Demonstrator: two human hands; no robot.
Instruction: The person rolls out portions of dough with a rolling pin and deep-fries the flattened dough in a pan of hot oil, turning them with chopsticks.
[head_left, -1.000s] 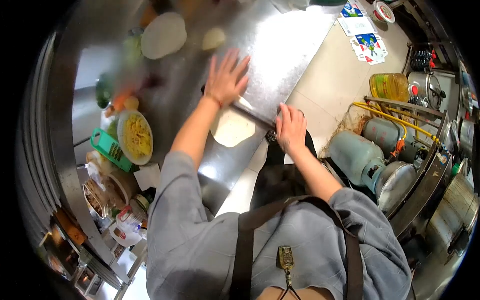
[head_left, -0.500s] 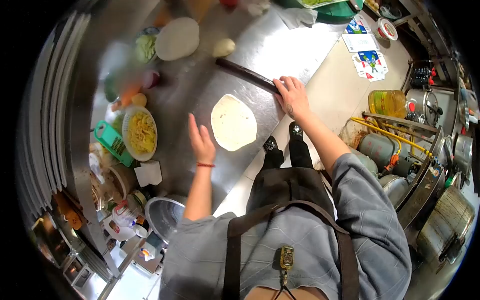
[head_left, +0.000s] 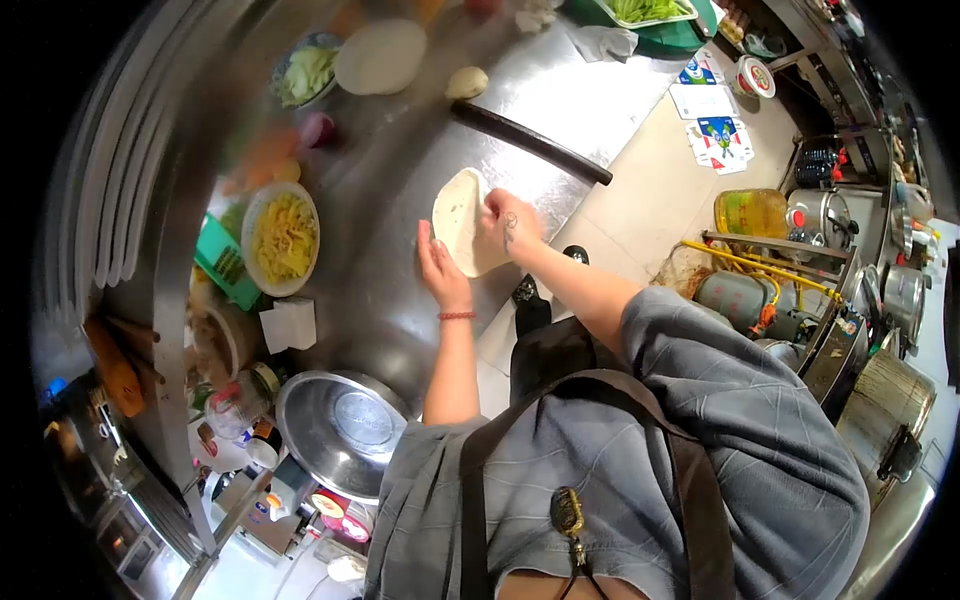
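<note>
Near wearer-side edge of table (head_left: 370, 215), thin dough sheet (head_left: 459, 222) rests between left hand (head_left: 441, 272) and right hand (head_left: 516, 228). Right fingers bunched, seemingly clamped on its right margin; left fingers straight, together, alongside left margin. Probably light, soft, floppy, easily torn; best held by opposite margins, broadly supported. Long axis oblique to that edge, far end toward rolling pin (head_left: 530, 141); rounded outline.
</note>
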